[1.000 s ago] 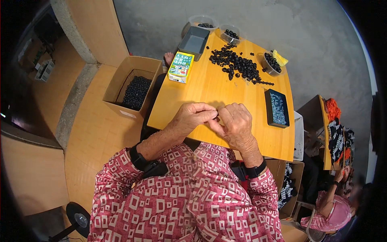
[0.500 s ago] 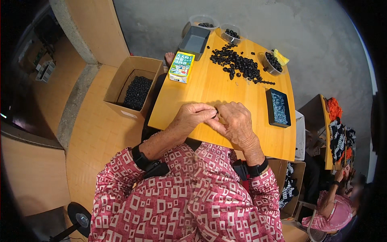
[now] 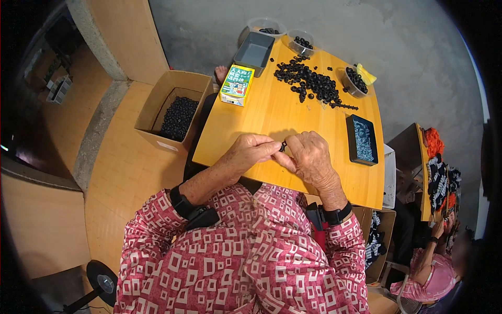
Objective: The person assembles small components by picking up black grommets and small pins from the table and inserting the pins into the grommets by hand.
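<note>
Over the near part of the wooden table, my left hand (image 3: pixel 252 150) pinches a small black ring-like part (image 3: pixel 283 146) between thumb and fingertip. From the other side my right hand (image 3: pixel 309 156) closes its curled fingers and thumb around the same part; any finer detail there is hidden. Beyond the hands lies a loose pile of small black parts (image 3: pixel 318 86), with a short row of joined ones (image 3: pixel 346 107) at its near right end. To the right of my hands stands a black tray (image 3: pixel 373 141) holding many small shiny pieces.
On the table are a grey bin (image 3: pixel 254 51), a yellow-green carton (image 3: pixel 237 85) and clear tubs (image 3: pixel 355 86) of black parts. Left of it, a cardboard box (image 3: pixel 149 125) holds more. A fan (image 3: pixel 102 282) stands at lower left; another person (image 3: pixel 431 269) sits at far right.
My fingertips have parted slightly, so more of the small black part shows between them. Both hands stay in nearly the same place.
</note>
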### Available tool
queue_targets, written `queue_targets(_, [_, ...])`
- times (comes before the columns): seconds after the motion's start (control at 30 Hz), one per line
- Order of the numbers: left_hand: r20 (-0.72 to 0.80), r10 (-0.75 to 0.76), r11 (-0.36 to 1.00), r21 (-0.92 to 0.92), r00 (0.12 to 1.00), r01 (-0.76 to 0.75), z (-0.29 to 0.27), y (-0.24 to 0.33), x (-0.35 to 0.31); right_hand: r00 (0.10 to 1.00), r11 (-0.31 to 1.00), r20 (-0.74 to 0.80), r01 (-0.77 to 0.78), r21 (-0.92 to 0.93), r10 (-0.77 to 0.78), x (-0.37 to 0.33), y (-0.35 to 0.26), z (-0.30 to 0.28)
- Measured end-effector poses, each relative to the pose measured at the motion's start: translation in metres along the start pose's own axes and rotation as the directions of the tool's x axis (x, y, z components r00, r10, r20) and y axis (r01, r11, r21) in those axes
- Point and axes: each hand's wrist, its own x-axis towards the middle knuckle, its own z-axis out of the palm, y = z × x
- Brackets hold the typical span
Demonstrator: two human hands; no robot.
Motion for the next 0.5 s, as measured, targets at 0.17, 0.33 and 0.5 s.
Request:
queue_targets(0.17, [0.042, -0.012, 0.997, 0.075, 0.999, 0.009, -0.007, -0.002, 0.002, 0.999, 0.999, -0.019, 0.044, -0.01, -0.044, 0.001, -0.003, 0.003])
queue_targets(0.33, [0.046, -0.022, 0.997, 0.07, 0.999, 0.019, -0.008, 0.0, 0.002, 0.999, 1.0, -0.053, 0.005, -0.01, -0.005, 0.001, -0.006, 0.008])
queue_targets(0.5, [-0.09, 0.146, 0.985, -0.085, 0.985, -0.153, 0.001, -0.005, 0.009, 0.992, 0.995, -0.124, 0.026, 0.094, -0.015, 0.005, -0.017, 0.019])
